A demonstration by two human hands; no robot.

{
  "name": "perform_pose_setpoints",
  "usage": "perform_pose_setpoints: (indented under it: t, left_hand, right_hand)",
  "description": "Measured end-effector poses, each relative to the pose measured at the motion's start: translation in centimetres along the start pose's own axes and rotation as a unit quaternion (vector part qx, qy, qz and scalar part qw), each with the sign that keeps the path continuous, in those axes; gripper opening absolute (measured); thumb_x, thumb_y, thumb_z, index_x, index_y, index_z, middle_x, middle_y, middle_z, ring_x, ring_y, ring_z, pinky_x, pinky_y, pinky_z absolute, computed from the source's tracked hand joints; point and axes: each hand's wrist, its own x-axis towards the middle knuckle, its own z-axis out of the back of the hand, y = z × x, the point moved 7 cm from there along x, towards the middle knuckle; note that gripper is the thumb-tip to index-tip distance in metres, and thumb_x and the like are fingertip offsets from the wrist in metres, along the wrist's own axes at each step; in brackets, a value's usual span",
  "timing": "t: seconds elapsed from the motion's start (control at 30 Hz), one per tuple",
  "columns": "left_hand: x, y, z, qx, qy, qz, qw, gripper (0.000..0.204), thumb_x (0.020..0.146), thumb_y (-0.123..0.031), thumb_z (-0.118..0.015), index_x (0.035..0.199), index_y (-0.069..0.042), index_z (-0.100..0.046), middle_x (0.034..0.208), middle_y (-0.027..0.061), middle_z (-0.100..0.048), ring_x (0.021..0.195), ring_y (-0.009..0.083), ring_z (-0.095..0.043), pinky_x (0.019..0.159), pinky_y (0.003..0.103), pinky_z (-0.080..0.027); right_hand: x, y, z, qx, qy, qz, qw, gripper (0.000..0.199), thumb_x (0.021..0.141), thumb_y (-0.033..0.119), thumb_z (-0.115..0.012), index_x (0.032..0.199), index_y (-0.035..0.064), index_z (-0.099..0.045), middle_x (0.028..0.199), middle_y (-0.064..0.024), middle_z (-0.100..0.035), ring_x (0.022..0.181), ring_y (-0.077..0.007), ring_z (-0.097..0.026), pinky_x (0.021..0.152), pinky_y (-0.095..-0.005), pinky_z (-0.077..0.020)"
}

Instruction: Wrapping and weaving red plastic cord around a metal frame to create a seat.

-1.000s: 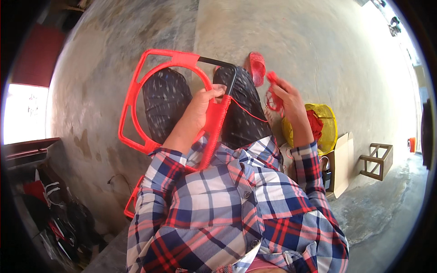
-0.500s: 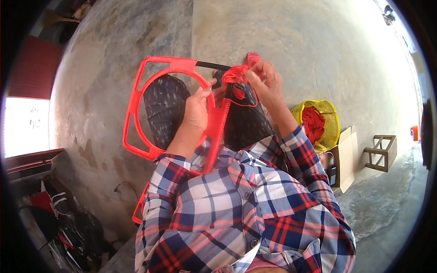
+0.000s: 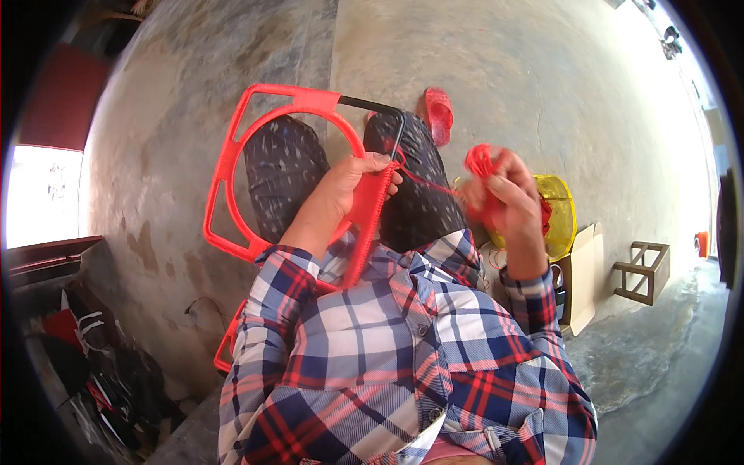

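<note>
one red-wrapped frame (image 3: 314, 99), its far right corner bare black, is held over two knees (image 3: 285, 182). of two hands, the left hand (image 3: 356, 177) has its fingers clamped on the frame's right bar; the right hand (image 3: 513, 194) has just swung rightward from that corner, fingers closed around one red cord bundle (image 3: 481, 159). one strand (image 3: 425, 181) leads back; a turn is probably being tightened.

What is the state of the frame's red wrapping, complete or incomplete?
Incomplete: the frame is mostly red, but its far right corner is bare black; red cord runs to the right hand.
</note>
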Motion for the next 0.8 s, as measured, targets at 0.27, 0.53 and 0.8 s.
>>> perform_pose_setpoints:
  t: [0.27,0.53,0.8]
  left_hand:
    - [0.3,-0.6,0.7,-0.017,-0.023,0.007,1.0,0.018,0.084,-0.02,-0.067,0.089,-0.004,-0.062,0.075,0.012,-0.065,0.059,0.021,-0.062,0.057,0.032,-0.051]
    - [0.8,-0.8,0.9,-0.011,-0.013,-0.017,1.0,0.014,0.081,-0.017,-0.068,0.085,-0.005,-0.061,0.073,0.0122,-0.064,0.059,0.022,-0.062,0.057,0.032,-0.052]
    - [-0.5,-0.2,-0.6,-0.058,0.043,0.0,0.997,0.01,0.084,-0.012,-0.065,0.09,-0.007,-0.059,0.074,0.0133,-0.064,0.063,0.023,-0.063,0.056,0.033,-0.053]
  right_hand:
    - [-9.2,8.6,-0.9,-0.228,-0.033,0.116,0.966,0.026,0.086,0.019,-0.064,0.084,0.0077,-0.041,0.058,0.0019,-0.038,0.045,-0.0065,-0.029,0.044,-0.0238,-0.0267]
    - [-3.9,8.4,3.8,-0.076,-0.183,0.163,0.966,0.034,0.09,0.01,-0.053,0.123,0.002,-0.048,0.093,-0.0029,-0.052,0.081,-0.0096,-0.049,0.07,-0.0261,-0.0437]
    - [4.2,-8.6,-0.6,-0.679,0.122,-0.127,0.713,0.037,0.084,0.009,-0.06,0.12,0.0002,-0.053,0.095,-0.0148,-0.066,0.081,-0.0193,-0.064,0.073,-0.0346,-0.0495]
